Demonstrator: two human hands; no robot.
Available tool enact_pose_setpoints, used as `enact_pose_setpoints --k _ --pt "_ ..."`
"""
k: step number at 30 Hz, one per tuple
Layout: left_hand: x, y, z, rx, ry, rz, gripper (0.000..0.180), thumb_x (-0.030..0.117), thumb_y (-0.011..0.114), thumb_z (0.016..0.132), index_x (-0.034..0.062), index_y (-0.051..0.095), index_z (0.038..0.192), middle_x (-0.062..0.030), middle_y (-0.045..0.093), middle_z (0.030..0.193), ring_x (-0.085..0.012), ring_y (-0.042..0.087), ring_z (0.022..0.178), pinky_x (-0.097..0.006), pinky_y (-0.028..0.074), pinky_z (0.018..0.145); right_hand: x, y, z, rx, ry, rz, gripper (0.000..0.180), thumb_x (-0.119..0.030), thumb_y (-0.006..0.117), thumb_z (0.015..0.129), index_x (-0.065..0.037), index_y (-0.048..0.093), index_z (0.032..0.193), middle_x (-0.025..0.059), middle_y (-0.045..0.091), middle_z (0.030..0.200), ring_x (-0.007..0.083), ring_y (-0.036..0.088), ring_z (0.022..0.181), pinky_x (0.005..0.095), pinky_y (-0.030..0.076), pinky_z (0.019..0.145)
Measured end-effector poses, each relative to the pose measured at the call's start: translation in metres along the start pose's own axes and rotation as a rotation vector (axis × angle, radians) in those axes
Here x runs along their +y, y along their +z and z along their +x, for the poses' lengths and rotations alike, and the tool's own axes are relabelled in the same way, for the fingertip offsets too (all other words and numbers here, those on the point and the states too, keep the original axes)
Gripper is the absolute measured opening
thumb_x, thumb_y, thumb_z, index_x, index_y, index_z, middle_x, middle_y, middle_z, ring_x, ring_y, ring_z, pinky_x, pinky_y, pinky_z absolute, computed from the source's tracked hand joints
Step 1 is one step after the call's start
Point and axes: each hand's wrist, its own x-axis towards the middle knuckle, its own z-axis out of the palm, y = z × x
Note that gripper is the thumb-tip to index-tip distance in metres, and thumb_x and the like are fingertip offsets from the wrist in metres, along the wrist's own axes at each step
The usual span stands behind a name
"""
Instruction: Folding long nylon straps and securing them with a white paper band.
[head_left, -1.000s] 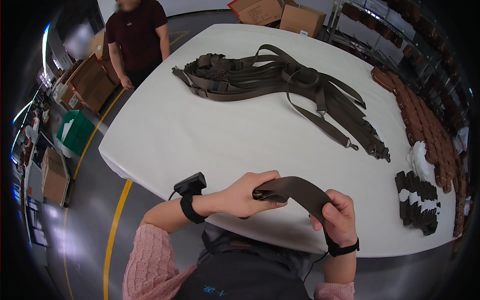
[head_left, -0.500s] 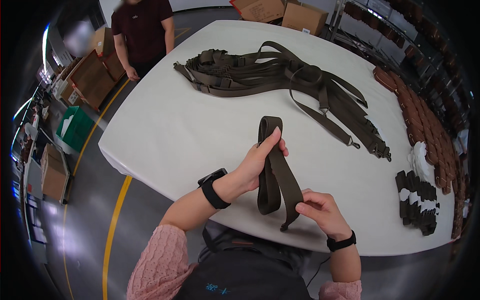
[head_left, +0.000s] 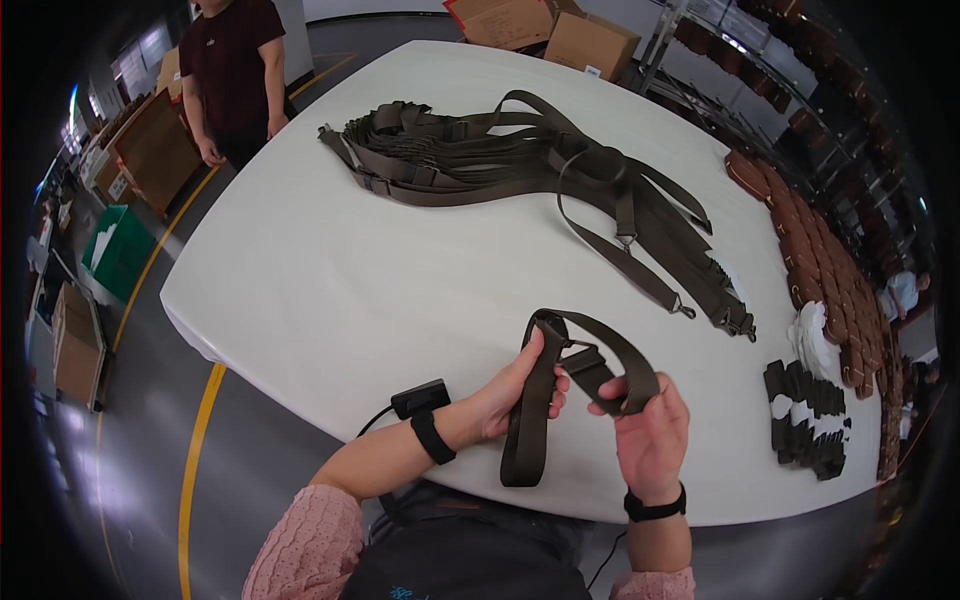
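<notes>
A dark olive webbing strap (head_left: 526,440), folded into long loops, is held above the near edge of the table. Around its folded layers my left hand (head_left: 520,390) is closed, thumb on top. My right hand (head_left: 650,425) pinches another part of the same strap, which arches between the two hands. A metal fitting (head_left: 576,346) and a short doubled piece of strap show inside that arch. Farther back on the white table (head_left: 400,270) lies a large bundle of similar straps (head_left: 480,170), with metal hooks (head_left: 740,325) at its right end.
Small bundles of dark straps with white bands (head_left: 805,425) lie at the table's right, beside crumpled white material (head_left: 812,338) and rows of brown leather-like items (head_left: 815,250). A person (head_left: 232,75) stands at the far left corner. Cardboard boxes (head_left: 590,45) stand behind the table.
My right hand has risen and bent the strap's loose part into an arch, bringing the fitting into view. My left hand and the folded loops have come lower and nearer.
</notes>
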Motion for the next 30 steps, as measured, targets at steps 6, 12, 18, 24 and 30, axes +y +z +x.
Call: enact_pose_setpoints --k 6,12,18,24,30 --pt "0.019 -0.010 -0.009 0.013 0.129 -0.067 0.071 0.074 0.027 0.086 0.0121 0.061 0.098 -0.0025 0.065 0.087 -0.0130 0.064 0.081 -0.028 0.054 0.071 0.054 0.014 -0.045 0.071 0.286 0.042 0.022 -0.021 0.048 0.097 0.000 0.052 0.095 0.0202 0.062 0.103 0.0247 0.063 0.091 0.0407 0.052 0.083" --pt "0.013 -0.017 -0.004 0.033 0.144 -0.081 0.065 0.074 0.036 0.084 0.0116 0.054 0.092 0.0009 0.055 0.074 -0.0102 0.056 0.066 -0.027 0.052 0.066 0.057 0.025 -0.045 0.079 0.222 -0.055 0.023 -0.022 0.049 0.097 0.000 0.051 0.094 0.0208 0.062 0.104 0.0244 0.063 0.092 0.0406 0.053 0.084" --pt "0.012 -0.018 0.000 -0.048 0.155 -0.091 0.061 0.069 0.050 0.082 0.0099 0.050 0.093 0.0017 0.048 0.071 -0.0102 0.053 0.061 -0.030 0.054 0.073 0.054 0.022 -0.043 0.123 0.259 -0.019 0.023 -0.023 0.048 0.097 0.000 0.051 0.095 0.0207 0.062 0.104 0.0250 0.064 0.091 0.0397 0.054 0.083" --pt "0.011 -0.017 -0.002 -0.077 0.139 -0.137 0.061 0.069 0.049 0.082 0.0093 0.051 0.094 0.0015 0.051 0.072 -0.0109 0.056 0.064 -0.030 0.055 0.075 0.055 0.019 -0.043 0.105 0.254 0.034 0.027 -0.023 0.050 0.097 0.003 0.052 0.100 0.0208 0.063 0.106 0.0256 0.064 0.094 0.0428 0.052 0.087" --pt "0.012 -0.013 -0.006 -0.056 0.136 -0.136 0.059 0.069 0.049 0.083 0.0100 0.051 0.092 0.0014 0.052 0.073 -0.0119 0.058 0.066 -0.032 0.055 0.077 0.055 0.016 -0.040 0.098 0.253 0.042 0.026 -0.023 0.049 0.097 0.002 0.052 0.101 0.0208 0.063 0.105 0.0253 0.063 0.094 0.0422 0.052 0.086"
